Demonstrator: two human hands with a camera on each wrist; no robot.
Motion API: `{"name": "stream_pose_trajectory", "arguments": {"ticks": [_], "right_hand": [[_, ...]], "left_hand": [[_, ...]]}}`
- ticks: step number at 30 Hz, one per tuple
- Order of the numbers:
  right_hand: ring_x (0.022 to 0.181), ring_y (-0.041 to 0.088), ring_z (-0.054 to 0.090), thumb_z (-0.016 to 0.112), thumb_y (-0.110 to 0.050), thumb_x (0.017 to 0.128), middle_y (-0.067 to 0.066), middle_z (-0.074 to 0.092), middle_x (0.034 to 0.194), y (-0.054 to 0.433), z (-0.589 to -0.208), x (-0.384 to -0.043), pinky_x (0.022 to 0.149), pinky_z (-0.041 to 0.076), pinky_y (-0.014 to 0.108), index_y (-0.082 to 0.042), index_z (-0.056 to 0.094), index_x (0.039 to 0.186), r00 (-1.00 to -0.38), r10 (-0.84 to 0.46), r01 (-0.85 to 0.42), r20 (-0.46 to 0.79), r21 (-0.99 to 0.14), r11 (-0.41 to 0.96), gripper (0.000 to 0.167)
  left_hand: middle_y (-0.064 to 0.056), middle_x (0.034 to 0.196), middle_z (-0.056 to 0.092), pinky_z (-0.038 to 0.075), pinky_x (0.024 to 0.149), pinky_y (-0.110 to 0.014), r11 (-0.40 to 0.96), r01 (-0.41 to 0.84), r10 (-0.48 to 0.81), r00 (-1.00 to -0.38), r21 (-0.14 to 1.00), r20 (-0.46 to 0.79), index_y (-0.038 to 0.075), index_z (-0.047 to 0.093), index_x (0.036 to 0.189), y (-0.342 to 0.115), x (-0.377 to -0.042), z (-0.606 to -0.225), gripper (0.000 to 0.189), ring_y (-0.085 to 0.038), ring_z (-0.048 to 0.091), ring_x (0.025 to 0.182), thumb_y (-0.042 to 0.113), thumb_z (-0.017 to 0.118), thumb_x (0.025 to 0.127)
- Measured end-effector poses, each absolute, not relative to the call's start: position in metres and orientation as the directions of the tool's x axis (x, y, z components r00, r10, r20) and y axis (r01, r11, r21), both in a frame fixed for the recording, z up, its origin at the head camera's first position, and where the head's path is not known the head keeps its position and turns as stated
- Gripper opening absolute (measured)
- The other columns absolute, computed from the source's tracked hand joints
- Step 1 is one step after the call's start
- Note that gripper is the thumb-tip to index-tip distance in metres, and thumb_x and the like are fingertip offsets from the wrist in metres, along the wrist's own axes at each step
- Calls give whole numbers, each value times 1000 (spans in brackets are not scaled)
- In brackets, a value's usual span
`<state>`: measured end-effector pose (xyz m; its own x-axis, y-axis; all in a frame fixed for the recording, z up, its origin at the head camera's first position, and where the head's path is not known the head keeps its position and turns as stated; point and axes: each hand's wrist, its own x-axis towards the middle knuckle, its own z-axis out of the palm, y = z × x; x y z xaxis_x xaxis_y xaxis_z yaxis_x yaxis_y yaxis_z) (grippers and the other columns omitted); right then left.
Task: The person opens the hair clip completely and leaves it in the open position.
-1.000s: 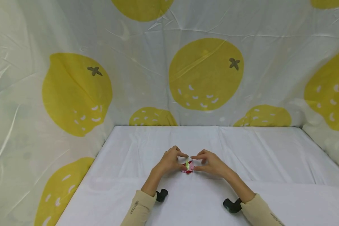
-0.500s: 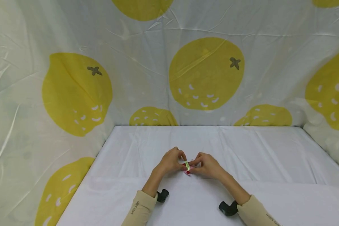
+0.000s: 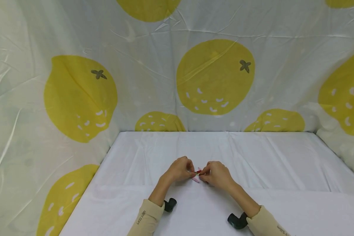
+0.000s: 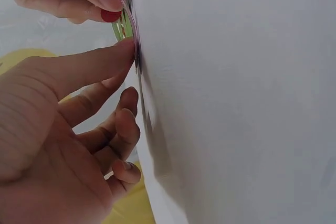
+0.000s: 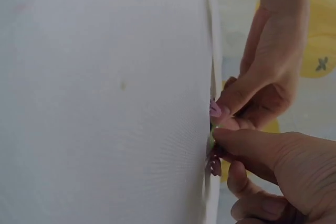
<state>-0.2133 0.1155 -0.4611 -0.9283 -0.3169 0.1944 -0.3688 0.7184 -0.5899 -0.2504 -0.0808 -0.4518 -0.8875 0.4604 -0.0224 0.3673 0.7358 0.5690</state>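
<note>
Several small, slim hair clips lie together on the white tabletop at the middle of the head view. My left hand (image 3: 180, 169) and right hand (image 3: 219, 175) meet over them, fingertips close together. Thumb and fingers of both hands pinch a green hair clip (image 4: 126, 31), most of it hidden behind the fingers. A red clip (image 3: 198, 171) shows just beyond the fingertips, and a pink clip (image 3: 196, 180) on the near side. In the right wrist view, a purplish-pink openwork piece (image 5: 215, 166) lies below the right thumb. The left hand's other fingers are loosely curled.
A creased white cloth (image 3: 129, 206) covers the table. Behind it and at the sides hangs a pale curtain (image 3: 147, 75) printed with yellow lemons. Black elbow-shaped devices (image 3: 237, 221) sit at both wrists, beside the beige cuffs.
The right hand has moved left and slightly nearer the body, closing the gap to the left hand. Both hands' fingertips have gone from spread apart to pinching, and the green clip is now mostly covered.
</note>
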Motion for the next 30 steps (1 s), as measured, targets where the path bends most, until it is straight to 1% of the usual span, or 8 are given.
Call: {"name": "stream_pose_trajectory", "arguments": {"ticks": [6, 12, 15, 18, 24, 30], "right_hand": [[64, 4, 51, 85, -9, 81, -8, 64, 71, 120, -461, -217, 55, 40, 21, -10, 83, 80, -934, -301, -355, 193, -598, 719, 3], [64, 6, 49, 83, -9, 82, -7, 65, 70, 127, -459, -225, 58, 40, 21, -10, 81, 79, -938, -294, -340, 185, -663, 667, 3], [64, 6, 49, 83, -10, 81, -6, 67, 73, 132, -460, -228, 59, 40, 21, -10, 81, 79, -932, -316, -344, 176, -699, 627, 3], [66, 7, 50, 83, -11, 83, -4, 69, 77, 135, -460, -231, 60, 41, 20, -11, 81, 81, -929, -333, -338, 160, -730, 594, 3], [69, 10, 50, 83, -16, 85, -1, 70, 81, 140, -458, -234, 59, 40, 21, -10, 81, 88, -943, -309, -281, 119, -782, 557, 7], [70, 10, 51, 84, -16, 84, 0, 74, 82, 141, -457, -232, 57, 40, 21, -9, 81, 83, -956, -285, -229, 67, -779, 584, 8]], "left_hand": [[-2, 85, 61, 42, 72, -26, 696, 373, 477, -879, 614, -7, 10, 72, 78, -83, -251, -449, 14, -11, 50, 76, 11, 84, 84], [-1, 79, 60, 40, 65, -21, 633, 382, 464, -884, 674, 65, 7, 75, 81, -86, -255, -447, 9, -9, 49, 70, 8, 83, 85], [0, 75, 59, 39, 63, -20, 611, 386, 462, -883, 691, 85, 6, 76, 82, -86, -255, -446, 6, -8, 48, 68, 5, 81, 85], [0, 74, 60, 38, 62, -19, 596, 388, 463, -881, 704, 93, 5, 76, 84, -86, -255, -444, 5, -8, 47, 68, 4, 79, 87], [-4, 78, 64, 38, 62, -19, 549, 374, 430, -893, 748, 130, 3, 77, 84, -86, -251, -439, 5, -10, 47, 70, 2, 77, 88], [-3, 75, 62, 37, 60, -18, 534, 388, 403, -898, 751, 177, 3, 78, 82, -84, -252, -440, 5, -8, 46, 66, 2, 79, 86]]}}
